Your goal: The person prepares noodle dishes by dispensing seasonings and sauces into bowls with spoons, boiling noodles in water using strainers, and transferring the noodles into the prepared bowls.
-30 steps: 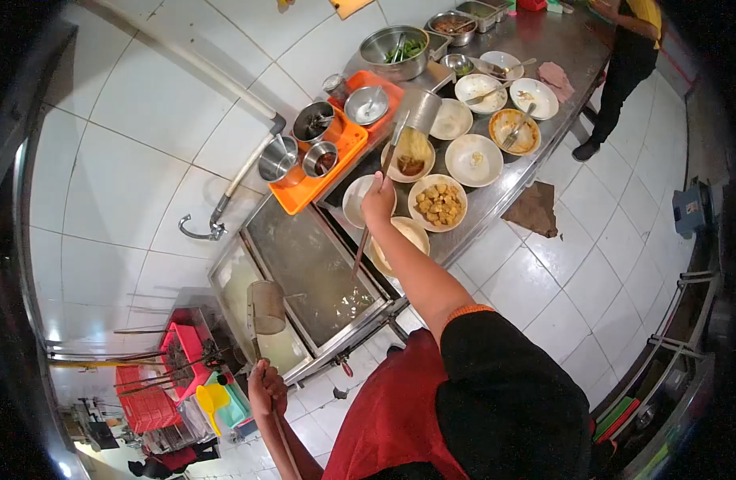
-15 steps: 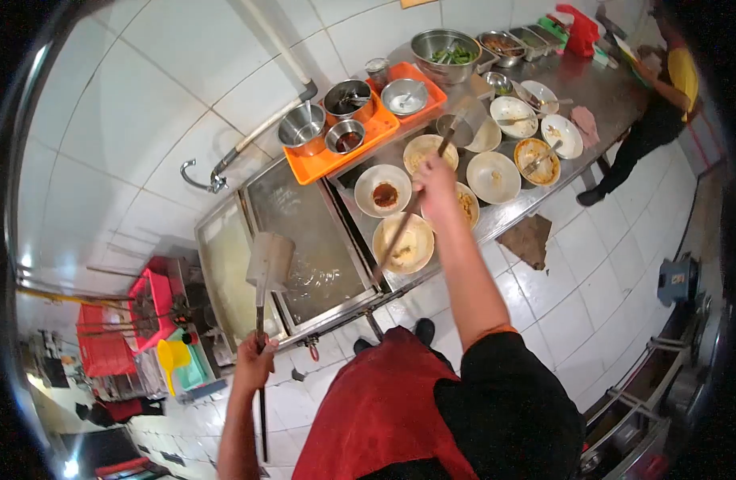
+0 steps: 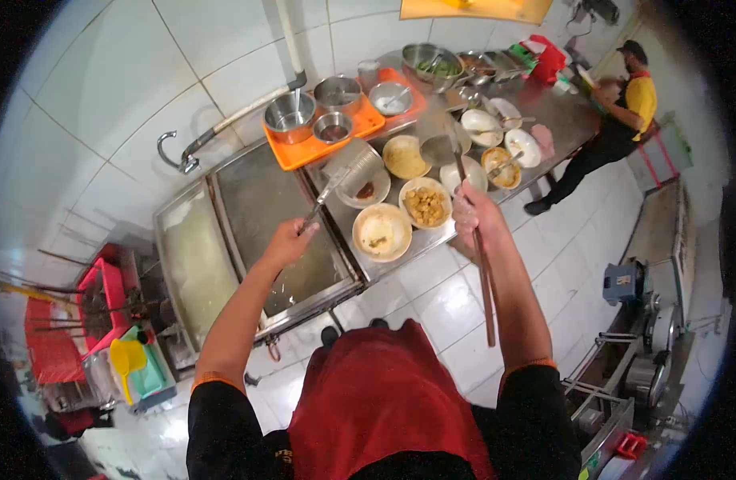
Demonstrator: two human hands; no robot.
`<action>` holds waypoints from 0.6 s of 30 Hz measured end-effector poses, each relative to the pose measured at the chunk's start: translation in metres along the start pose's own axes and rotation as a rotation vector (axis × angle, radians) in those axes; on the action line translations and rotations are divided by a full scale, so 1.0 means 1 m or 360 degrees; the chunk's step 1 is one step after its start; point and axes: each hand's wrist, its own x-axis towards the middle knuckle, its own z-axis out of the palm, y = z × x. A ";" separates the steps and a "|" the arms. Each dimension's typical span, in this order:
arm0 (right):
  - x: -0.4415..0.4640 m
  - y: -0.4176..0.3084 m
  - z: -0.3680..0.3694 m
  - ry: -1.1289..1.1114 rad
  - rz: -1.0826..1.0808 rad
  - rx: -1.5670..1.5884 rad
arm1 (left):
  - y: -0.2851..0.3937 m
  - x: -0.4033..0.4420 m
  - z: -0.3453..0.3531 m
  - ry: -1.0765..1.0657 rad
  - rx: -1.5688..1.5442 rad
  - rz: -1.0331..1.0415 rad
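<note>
My left hand (image 3: pixel 292 244) is closed around the handle of a deep metal noodle strainer (image 3: pixel 358 166). Its basket is tipped over a bowl with dark red sauce (image 3: pixel 366 196) and partly covers it. My right hand (image 3: pixel 476 214) grips the long dark handle of a second noodle strainer (image 3: pixel 440 140), whose blurred basket hangs above the bowls. Below and between my hands are a bowl of yellow-brown chunks (image 3: pixel 426 205) and a bowl with a pale coating and dark bits (image 3: pixel 382 233). Another bowl with yellowish contents (image 3: pixel 406 157) sits behind them. What the baskets hold cannot be made out.
A two-part vat of cloudy liquid (image 3: pixel 264 212) stands at left. Orange trays (image 3: pixel 292 156) with metal pots lie behind it. More bowls with spoons (image 3: pixel 502 166) line the steel counter. A person in yellow (image 3: pixel 642 100) stands at its far end.
The left strainer has moved right from the vat to over the sauce bowl. My right hand has shifted right and lower, uncovering the bowl of chunks. The view has turned.
</note>
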 end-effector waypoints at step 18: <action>-0.049 0.053 0.069 0.0699 -0.0475 -0.0275 | -0.003 0.111 0.037 -0.0191 -0.0292 0.0237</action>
